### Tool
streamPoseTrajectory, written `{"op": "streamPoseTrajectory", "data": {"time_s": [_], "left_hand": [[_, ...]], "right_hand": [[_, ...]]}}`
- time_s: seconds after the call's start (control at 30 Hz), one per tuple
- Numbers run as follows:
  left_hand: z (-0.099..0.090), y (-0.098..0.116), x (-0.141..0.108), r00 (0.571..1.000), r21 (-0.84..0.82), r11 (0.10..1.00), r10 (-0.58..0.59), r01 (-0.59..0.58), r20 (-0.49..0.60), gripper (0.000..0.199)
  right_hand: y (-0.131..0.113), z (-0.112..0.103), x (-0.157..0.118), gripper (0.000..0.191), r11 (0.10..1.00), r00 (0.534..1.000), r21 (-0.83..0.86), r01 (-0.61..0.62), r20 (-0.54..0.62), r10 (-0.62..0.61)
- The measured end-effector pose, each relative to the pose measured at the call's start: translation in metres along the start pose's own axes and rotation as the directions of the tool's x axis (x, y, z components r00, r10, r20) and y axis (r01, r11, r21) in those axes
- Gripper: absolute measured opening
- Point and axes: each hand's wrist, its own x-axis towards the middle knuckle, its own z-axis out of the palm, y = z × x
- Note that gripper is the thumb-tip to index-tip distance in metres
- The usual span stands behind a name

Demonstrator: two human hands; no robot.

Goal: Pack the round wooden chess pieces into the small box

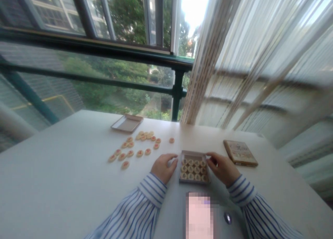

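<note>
In front of me on the table is a shallow grey box [194, 182] with rows of round wooden Chinese chess pieces [190, 169] bearing dark characters. The far strip of its floor is bare. My left hand [164, 167] rests just left of the box, thumb and fingers slightly apart, with a narrow gap to its wall. At the far right corner, my right hand [223, 167] has its fingertips on the box's rim, fingers bent. Red-marked Chinese chess pieces [140, 153] lie loose to the left, and one lone piece [171, 140] sits nearer the box.
An empty shallow tray or lid [127, 124] lies at the table's far edge. To the right is a flat decorated box [240, 153]. A blurred-out pink object [199, 216] and a small shiny oval object [228, 218] are close to me. Railing and string curtain [205, 76] stand behind the table [65, 183].
</note>
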Motion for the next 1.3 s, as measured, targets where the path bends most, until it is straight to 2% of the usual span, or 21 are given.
{"op": "streamPoseTrajectory", "data": {"time_s": [0.2,0.4,0.5,0.63,0.77,1.03,1.3], "left_hand": [[-0.038,-0.010,0.013,0.998,0.092,0.994,0.064,-0.065,0.008,0.023],[-0.077,-0.033,0.030,0.997,0.143,0.989,-0.031,0.041,-0.066,0.025],[-0.094,-0.049,0.038,0.990,0.191,0.978,-0.061,0.086,-0.129,0.026],[-0.111,-0.072,0.051,0.984,0.291,0.943,-0.128,0.159,-0.121,0.031],[-0.120,-0.092,0.066,0.978,0.373,0.905,-0.174,0.204,-0.111,0.032],[-0.120,-0.115,0.090,0.984,0.349,0.921,-0.177,0.173,-0.019,0.031],[-0.118,-0.132,0.095,0.984,0.355,0.921,-0.178,0.160,0.018,0.032]], "right_hand": [[-0.034,-0.010,0.031,0.025,0.981,0.990,-0.133,0.140,0.046,-0.135],[-0.070,0.001,0.070,0.022,0.953,0.964,-0.179,0.244,0.149,-0.218],[-0.087,0.010,0.086,0.021,0.941,0.957,-0.204,0.271,0.161,-0.241],[-0.108,0.021,0.105,0.020,0.917,0.936,-0.223,0.331,0.197,-0.290],[-0.122,0.033,0.126,0.022,0.906,0.917,-0.205,0.370,0.235,-0.322],[-0.131,0.069,0.169,0.027,0.904,0.901,-0.186,0.385,0.287,-0.325],[-0.139,0.096,0.200,0.032,0.893,0.873,-0.172,0.416,0.350,-0.340]]}}
